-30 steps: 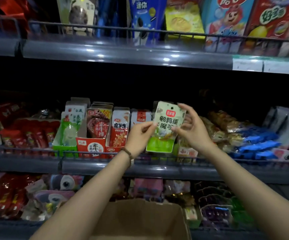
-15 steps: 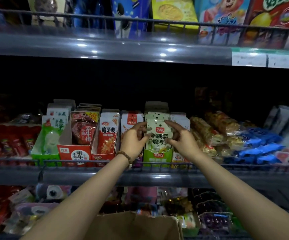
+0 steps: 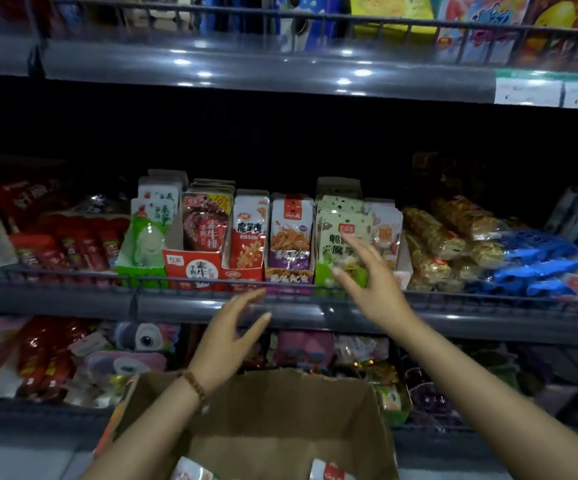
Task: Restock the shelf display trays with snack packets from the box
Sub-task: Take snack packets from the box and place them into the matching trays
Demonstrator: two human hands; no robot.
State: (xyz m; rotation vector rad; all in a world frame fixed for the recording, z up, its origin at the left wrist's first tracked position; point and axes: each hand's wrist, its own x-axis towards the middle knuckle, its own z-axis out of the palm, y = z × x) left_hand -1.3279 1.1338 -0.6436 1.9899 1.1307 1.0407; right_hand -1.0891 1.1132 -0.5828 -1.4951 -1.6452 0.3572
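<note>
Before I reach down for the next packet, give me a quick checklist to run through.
1. Left hand free: ok, fingers spread, holding nothing.
2. Right hand free: ok, open in front of the green tray.
3. Green-and-white packet seated: ok, upright at the front of that tray.
4. Cardboard box reachable: ok, open-topped just below both hands.
5. Stock left in the box: ok, white packets show at the bottom.
6. Room for more in the green tray: cannot tell, the hand and front packet hide it.
</note>
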